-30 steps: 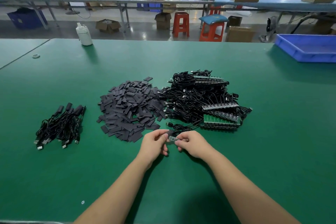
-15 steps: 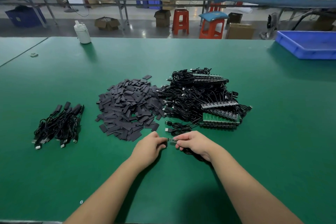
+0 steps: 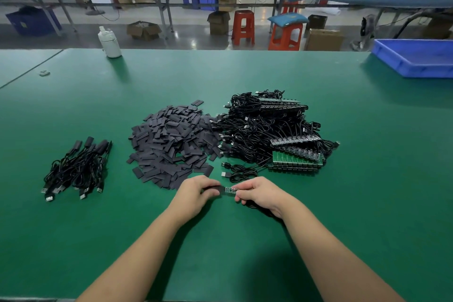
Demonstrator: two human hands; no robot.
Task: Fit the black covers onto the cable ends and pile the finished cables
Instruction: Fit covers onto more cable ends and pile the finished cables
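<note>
L grip: left hand, fingers curled, pinching a black cover by its left part.
R grip: right hand, thumb + fingers pinching the cable end, a small green board strip w/ tiny parts on it.
Cover vs end: cover's open side meets the board's left tip; a short bit of board shows between the two hands. How far in: can't tell.
Held cable: black cord runs under the R hand, mostly hidden.
Hands: low over the green table, near front-centre, just in front of the cover heap.
Loose covers: big heap of flat black sleeves, centre, touching the raw cable pile on its right.
Raw cables: tangled black pile w/ green board strips, right of centre; two USB plugs on coiled cords lie at its near edge, just beyond the hands.
Finished cables: small bundle far left, well apart from the heap, covered ends pointing away, plugs toward the viewer.
Other: white bottle at far table edge, left; blue bin far right corner; red stools, cardboard boxes on the floor behind.
</note>
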